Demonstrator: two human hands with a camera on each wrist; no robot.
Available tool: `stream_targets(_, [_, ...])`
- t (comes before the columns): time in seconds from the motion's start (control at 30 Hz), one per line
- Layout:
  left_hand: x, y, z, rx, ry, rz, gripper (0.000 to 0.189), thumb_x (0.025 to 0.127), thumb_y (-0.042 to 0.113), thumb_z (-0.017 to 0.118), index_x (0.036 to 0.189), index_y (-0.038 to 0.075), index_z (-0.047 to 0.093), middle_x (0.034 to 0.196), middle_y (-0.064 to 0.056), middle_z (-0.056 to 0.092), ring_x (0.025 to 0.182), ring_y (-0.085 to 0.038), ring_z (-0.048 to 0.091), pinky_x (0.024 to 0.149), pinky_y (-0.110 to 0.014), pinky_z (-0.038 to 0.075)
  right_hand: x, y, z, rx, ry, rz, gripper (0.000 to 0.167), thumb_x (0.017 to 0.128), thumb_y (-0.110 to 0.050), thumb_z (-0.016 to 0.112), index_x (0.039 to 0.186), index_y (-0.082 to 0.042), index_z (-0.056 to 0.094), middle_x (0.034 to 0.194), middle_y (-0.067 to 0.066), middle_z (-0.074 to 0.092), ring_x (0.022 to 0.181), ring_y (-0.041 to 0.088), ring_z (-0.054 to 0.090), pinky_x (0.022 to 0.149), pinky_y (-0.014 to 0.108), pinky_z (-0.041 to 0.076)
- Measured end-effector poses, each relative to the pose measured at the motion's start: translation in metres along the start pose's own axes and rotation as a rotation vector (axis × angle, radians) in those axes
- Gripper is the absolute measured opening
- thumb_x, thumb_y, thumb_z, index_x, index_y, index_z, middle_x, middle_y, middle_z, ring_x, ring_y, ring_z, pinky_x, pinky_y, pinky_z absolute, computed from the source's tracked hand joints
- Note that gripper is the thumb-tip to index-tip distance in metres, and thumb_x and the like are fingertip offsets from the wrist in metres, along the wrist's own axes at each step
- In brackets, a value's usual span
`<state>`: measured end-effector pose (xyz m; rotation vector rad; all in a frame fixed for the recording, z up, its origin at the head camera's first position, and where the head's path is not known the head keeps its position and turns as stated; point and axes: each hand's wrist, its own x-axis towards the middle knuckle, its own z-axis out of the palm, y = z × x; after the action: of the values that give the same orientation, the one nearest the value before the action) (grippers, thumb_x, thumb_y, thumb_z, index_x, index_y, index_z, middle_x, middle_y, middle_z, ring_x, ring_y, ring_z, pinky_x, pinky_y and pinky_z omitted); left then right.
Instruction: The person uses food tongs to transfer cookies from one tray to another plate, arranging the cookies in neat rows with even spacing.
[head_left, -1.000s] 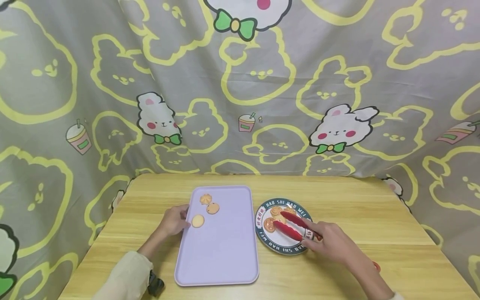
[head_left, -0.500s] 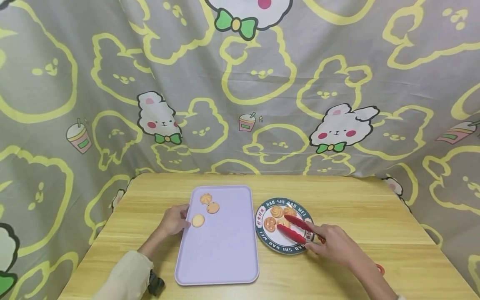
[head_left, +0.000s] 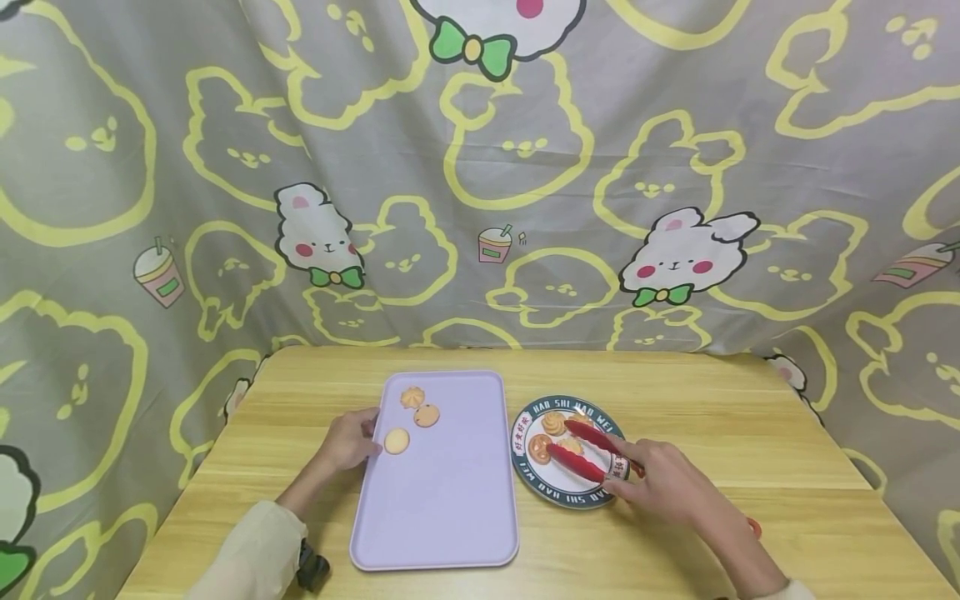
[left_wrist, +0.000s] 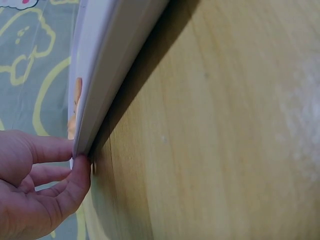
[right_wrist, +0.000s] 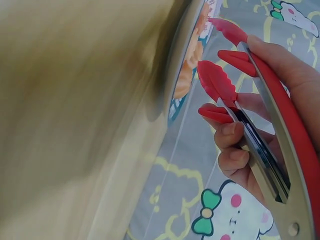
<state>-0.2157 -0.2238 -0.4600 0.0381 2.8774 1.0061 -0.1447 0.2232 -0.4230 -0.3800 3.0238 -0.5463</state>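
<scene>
My right hand (head_left: 663, 483) grips a pair of red-tipped tongs (right_wrist: 280, 130), their two arms spread apart. The tips of the tongs reach over several cookies (head_left: 553, 423) on a round plate (head_left: 572, 500) with a dark green lettered rim. Nothing is caught between the tips. My left hand (head_left: 351, 440) pinches the left edge of a lilac tray (head_left: 435, 517) between thumb and fingers; the left wrist view shows that tray edge (left_wrist: 107, 75) from the side. On the tray's far left lie a flower-shaped cookie (head_left: 412, 397), a speckled round cookie (head_left: 427, 416) and a plain round cookie (head_left: 396, 442).
Tray and plate stand side by side on a wooden table (head_left: 675, 392), a narrow gap between them. A patterned grey curtain (head_left: 465, 167) hangs behind and at both sides. By the left sleeve is a small black object (head_left: 312, 570).
The tongs shifted slightly right and toward me over the plate, then came back a little to the left. The left hand, tray and plate have stayed in place.
</scene>
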Motion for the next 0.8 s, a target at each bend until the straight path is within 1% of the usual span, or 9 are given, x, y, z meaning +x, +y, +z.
stream_targets(0.17, [0.001,-0.002,0.0,0.003,0.008,0.0,0.067,0.068,-0.005,0.07,0.131,-0.012,0.047,0.094,-0.018,0.066,0.079,-0.024,0.063,0.065,-0.031,0.059,0.011,-0.014,0.002,0.008,0.006,-0.034,0.07,0.074,-0.044,0.076,0.133,-0.013,0.056,0.071,-0.001,0.048,0.068,0.011,0.042,0.055,0.02,0.034])
stream_targets(0.27, [0.001,-0.003,0.001,0.001,0.012,-0.002,0.068,0.068,-0.005,0.07,0.131,-0.012,0.047,0.093,-0.018,0.066,0.078,-0.023,0.063,0.064,-0.03,0.059,0.02,-0.024,0.005,0.019,-0.002,-0.069,0.069,0.074,-0.044,0.076,0.133,-0.012,0.057,0.071,-0.001,0.05,0.068,0.011,0.043,0.055,0.02,0.036])
stream_targets(0.37, [0.001,-0.003,0.002,0.003,0.016,-0.004,0.068,0.068,-0.005,0.071,0.131,-0.011,0.047,0.093,-0.018,0.066,0.078,-0.023,0.063,0.065,-0.03,0.059,0.028,-0.035,0.01,0.011,-0.019,-0.087,0.069,0.074,-0.044,0.076,0.133,-0.014,0.056,0.076,-0.001,0.056,0.069,0.01,0.044,0.057,0.021,0.04])
stream_targets(0.43, [0.002,-0.003,0.002,0.006,0.019,-0.003,0.068,0.067,-0.005,0.071,0.131,-0.011,0.048,0.093,-0.017,0.066,0.078,-0.023,0.063,0.066,-0.031,0.059,0.034,-0.044,0.014,-0.001,-0.021,-0.097,0.07,0.074,-0.045,0.076,0.134,-0.016,0.055,0.08,-0.001,0.059,0.071,0.01,0.045,0.059,0.022,0.041])
stream_targets(0.53, [0.001,-0.001,0.002,0.01,0.021,-0.001,0.068,0.067,-0.005,0.071,0.131,-0.011,0.048,0.093,-0.017,0.066,0.079,-0.024,0.063,0.067,-0.032,0.059,0.043,-0.058,0.019,-0.013,-0.013,-0.131,0.072,0.073,-0.045,0.076,0.136,-0.017,0.053,0.085,0.003,0.062,0.071,0.012,0.046,0.059,0.025,0.041])
stream_targets(0.57, [0.001,-0.001,0.002,0.011,0.02,-0.001,0.068,0.067,-0.005,0.071,0.131,-0.011,0.048,0.093,-0.017,0.066,0.079,-0.024,0.063,0.067,-0.032,0.059,0.046,-0.063,0.022,-0.02,-0.005,-0.136,0.073,0.073,-0.046,0.076,0.136,-0.018,0.053,0.09,0.004,0.064,0.074,0.012,0.047,0.062,0.026,0.044])
stream_targets(0.63, [0.001,0.0,0.002,0.01,0.018,-0.003,0.068,0.068,-0.005,0.071,0.131,-0.011,0.048,0.092,-0.017,0.066,0.079,-0.024,0.063,0.067,-0.032,0.059,0.052,-0.072,0.026,-0.014,-0.002,-0.144,0.074,0.072,-0.047,0.076,0.136,-0.018,0.053,0.093,0.005,0.064,0.075,0.013,0.048,0.062,0.027,0.046])
stream_targets(0.73, [0.001,0.0,0.002,0.014,0.015,-0.011,0.068,0.068,-0.005,0.071,0.132,-0.01,0.048,0.093,-0.017,0.066,0.079,-0.024,0.063,0.066,-0.032,0.059,0.061,-0.085,0.031,-0.008,0.003,-0.144,0.075,0.071,-0.049,0.076,0.136,-0.019,0.053,0.092,0.003,0.062,0.077,0.013,0.049,0.063,0.026,0.048])
stream_targets(0.8, [0.001,-0.001,0.002,0.017,0.017,-0.013,0.068,0.068,-0.005,0.071,0.132,-0.01,0.048,0.093,-0.017,0.066,0.079,-0.024,0.063,0.067,-0.032,0.059,0.069,-0.093,0.034,-0.005,0.0,-0.152,0.076,0.071,-0.05,0.076,0.136,-0.018,0.053,0.084,0.001,0.057,0.074,0.013,0.047,0.058,0.024,0.045])
